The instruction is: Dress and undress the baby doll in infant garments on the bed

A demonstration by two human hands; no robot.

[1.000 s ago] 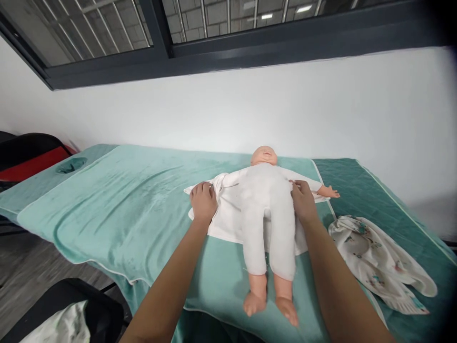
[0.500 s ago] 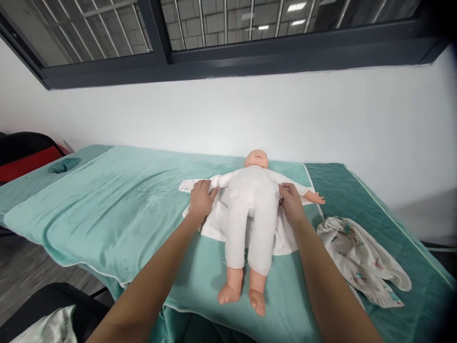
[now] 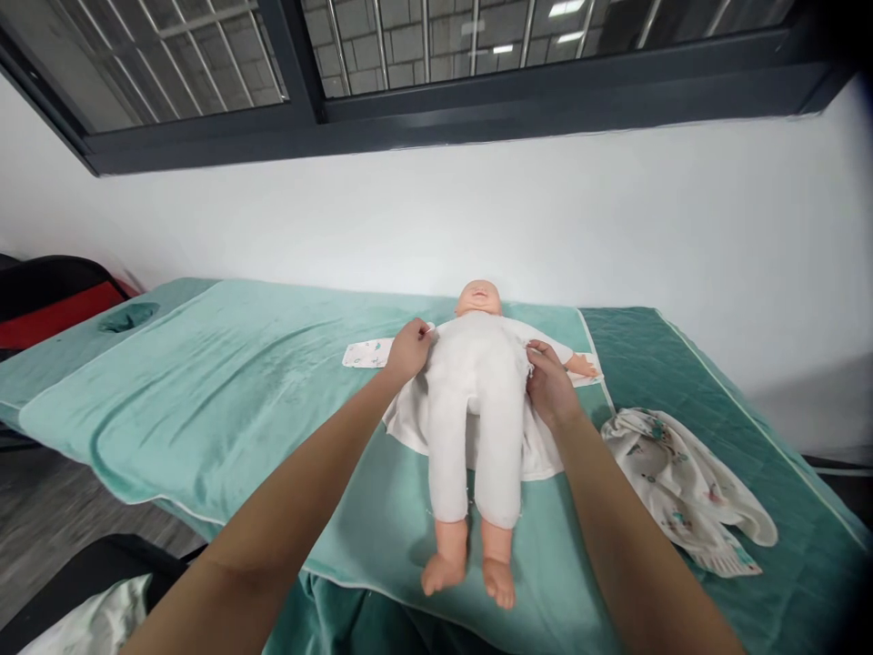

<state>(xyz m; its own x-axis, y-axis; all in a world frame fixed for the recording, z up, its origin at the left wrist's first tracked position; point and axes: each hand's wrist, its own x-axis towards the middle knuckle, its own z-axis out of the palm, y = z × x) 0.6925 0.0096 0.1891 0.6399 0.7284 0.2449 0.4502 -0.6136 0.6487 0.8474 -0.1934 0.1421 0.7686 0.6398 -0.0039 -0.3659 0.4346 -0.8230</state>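
A baby doll (image 3: 477,391) in a white bodysuit lies on its back in the middle of the table, head toward the wall, bare feet toward the near edge. Beneath it is an opened white garment (image 3: 538,450), which shows on both sides of the legs.

The left hand (image 3: 407,350) reaches in on a long, nearly straight arm and rests on the doll's shoulder on that side. Its fingers are curled and bunched together over the upper arm, but whether they grip it cannot be told. A printed strip of fabric (image 3: 366,353) lies flat just beyond the knuckles.

The right hand (image 3: 549,389) sits against the doll's other flank below the armpit. The wrist is bent, and the fingers are drawn close with their tips at the garment's edge. A true pinch cannot be made out.

All of this lies on a light teal towel (image 3: 238,382) spread over a darker quilted table cover (image 3: 668,364). A crumpled patterned cloth (image 3: 682,482) lies to the right, apart from the doll.
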